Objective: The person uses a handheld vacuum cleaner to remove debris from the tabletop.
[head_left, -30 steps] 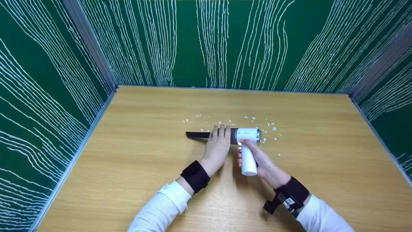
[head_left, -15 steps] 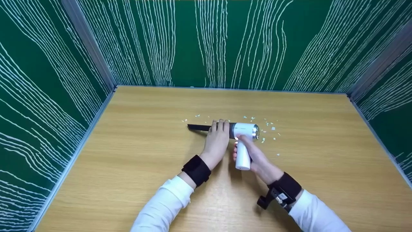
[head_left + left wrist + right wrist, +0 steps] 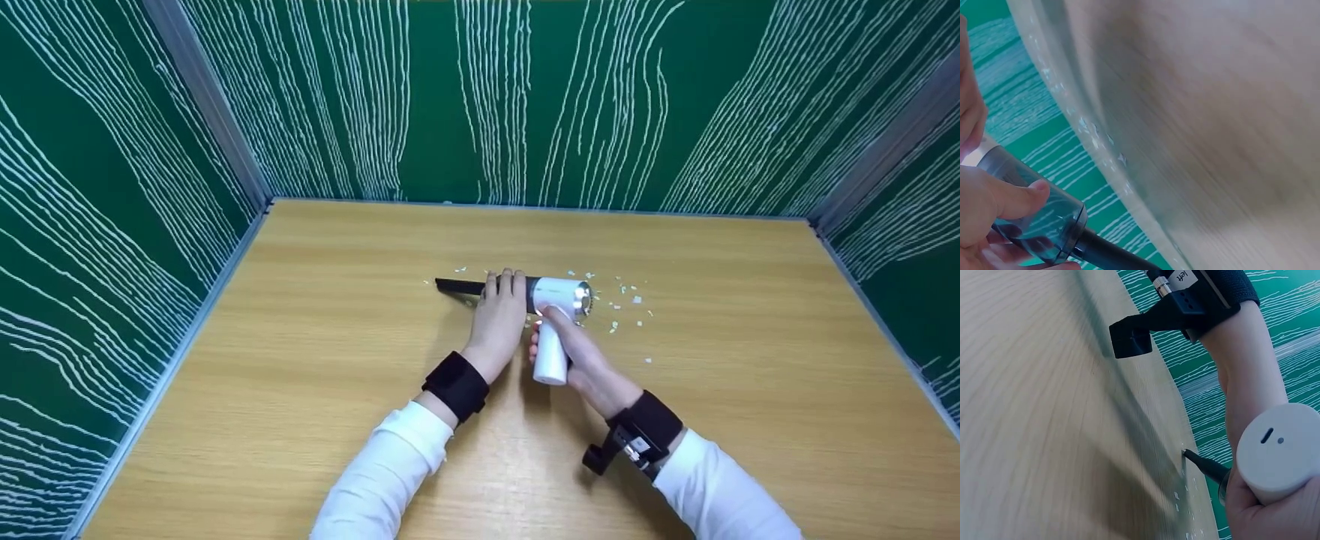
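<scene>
Right hand (image 3: 574, 352) gripping handheld vacuum (image 3: 556, 315) by its white handle, left hand (image 3: 499, 319) clasping its dark barrel, paper scraps (image 3: 622, 304) just beyond on table (image 3: 300, 375).

Wooden table (image 3: 315, 390), pale oak grain, lit evenly from above with a soft sheen near the front edge. Enclosed on three sides by green walls (image 3: 480, 97) streaked with thin white wavy lines. Grey metal posts (image 3: 206, 97) at both back corners; grey strip along the table's left edge (image 3: 161, 390).
</scene>
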Motion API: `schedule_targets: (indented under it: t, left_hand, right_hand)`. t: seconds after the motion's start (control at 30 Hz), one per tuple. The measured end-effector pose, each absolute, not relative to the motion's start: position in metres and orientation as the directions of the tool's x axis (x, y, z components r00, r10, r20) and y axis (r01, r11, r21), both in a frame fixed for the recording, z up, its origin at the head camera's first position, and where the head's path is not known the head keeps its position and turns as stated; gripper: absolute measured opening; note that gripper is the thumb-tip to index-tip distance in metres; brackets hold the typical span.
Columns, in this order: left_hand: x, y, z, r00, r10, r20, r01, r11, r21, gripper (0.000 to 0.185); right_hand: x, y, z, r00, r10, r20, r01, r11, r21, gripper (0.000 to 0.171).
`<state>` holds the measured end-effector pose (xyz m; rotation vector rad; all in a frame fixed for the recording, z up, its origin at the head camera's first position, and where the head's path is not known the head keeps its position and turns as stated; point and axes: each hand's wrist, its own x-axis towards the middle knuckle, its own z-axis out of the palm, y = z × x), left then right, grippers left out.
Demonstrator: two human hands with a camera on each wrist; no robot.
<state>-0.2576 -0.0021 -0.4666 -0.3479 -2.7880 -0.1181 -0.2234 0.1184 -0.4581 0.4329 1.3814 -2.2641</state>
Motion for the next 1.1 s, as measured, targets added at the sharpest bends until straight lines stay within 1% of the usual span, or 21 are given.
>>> schedule_targets:
  t: [0.17,0.3,0.6,0.83,1.0,1.1]
  left_hand:
    - [-0.260,-0.006,-0.465,-0.925,0.216,0.313,0.247,0.967,0.062,0.052]
    - [-0.262,-0.008,-0.464,-0.936,0.204,0.287,0.234,0.969,0.076,0.055]
    - [-0.265,-0.009,-0.461,-0.945,0.193,0.266,0.219,0.973,0.073,0.053]
    - [-0.266,-0.002,-0.458,-0.934,0.205,0.293,0.231,0.971,0.058,0.054]
    - [-0.267,0.006,-0.458,-0.917,0.222,0.332,0.249,0.968,0.041,0.052]
    - [-0.268,0.010,-0.458,-0.910,0.227,0.346,0.255,0.966,0.036,0.053]
  right_hand:
    - [-0.227,0.114,-0.458,-0.854,-0.224,-0.469,0.519,-0.407,-0.752,0.037]
    - [-0.229,0.112,-0.458,-0.858,-0.238,-0.455,0.513,-0.409,-0.754,0.038]
    - [-0.230,0.109,-0.456,-0.860,-0.240,-0.450,0.510,-0.428,-0.746,0.038]
    - [-0.229,0.116,-0.453,-0.870,-0.243,-0.429,0.493,-0.419,-0.762,0.042]
    - [-0.228,0.122,-0.450,-0.892,-0.199,-0.405,0.452,-0.398,-0.798,0.038]
    - [-0.228,0.124,-0.448,-0.909,-0.163,-0.385,0.418,-0.379,-0.826,0.039]
